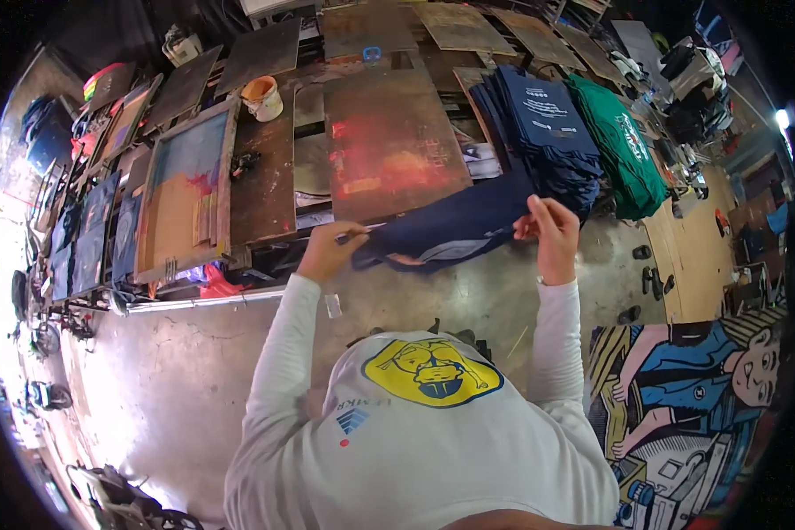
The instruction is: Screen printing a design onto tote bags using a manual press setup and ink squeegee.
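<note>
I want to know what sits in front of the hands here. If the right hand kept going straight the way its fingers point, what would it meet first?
Likely the stack of navy shirts hanging just beyond the right hand, which pinches the navy shirt. Depth is unclear, so it might pass short of the green shirts beside them.

Head camera, single fisheye view: looks steeply down past the wearer's chest, close above hands, facing printing boards (389, 141); edges curve.

Print wkshp: platens (389, 141), shirt stacks (543, 132) (screen-printing).
</note>
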A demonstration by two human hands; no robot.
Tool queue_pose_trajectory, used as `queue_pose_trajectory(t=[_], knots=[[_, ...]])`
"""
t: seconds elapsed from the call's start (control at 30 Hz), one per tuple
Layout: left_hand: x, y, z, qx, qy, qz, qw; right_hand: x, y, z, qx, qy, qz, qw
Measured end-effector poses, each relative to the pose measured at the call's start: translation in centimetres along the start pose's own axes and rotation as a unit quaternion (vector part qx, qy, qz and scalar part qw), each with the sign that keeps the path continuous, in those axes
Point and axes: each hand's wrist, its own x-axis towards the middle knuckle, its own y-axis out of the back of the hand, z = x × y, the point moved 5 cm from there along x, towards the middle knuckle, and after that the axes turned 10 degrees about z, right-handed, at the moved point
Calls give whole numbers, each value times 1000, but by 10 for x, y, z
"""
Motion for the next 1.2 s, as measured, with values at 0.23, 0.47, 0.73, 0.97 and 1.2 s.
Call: queue_pose_trajectory(t=[0.23,0.47,0.73,0.97,1.2], knots=[[-38,34,-19,-22,25,127,991,-9,-40,23,5,25,-61,998],[-24,35,1,24,-62,246,967,21,-55,29,58,38,-81,994],[15,19,-15,28,14,254,967,84,-92,4,95,97,-109,985],[81,11,-30,45,143,214,965,178,-169,-37,127,130,-190,965],[201,48,-40,-52,119,256,958,250,-186,-49,107,144,-158,971]])
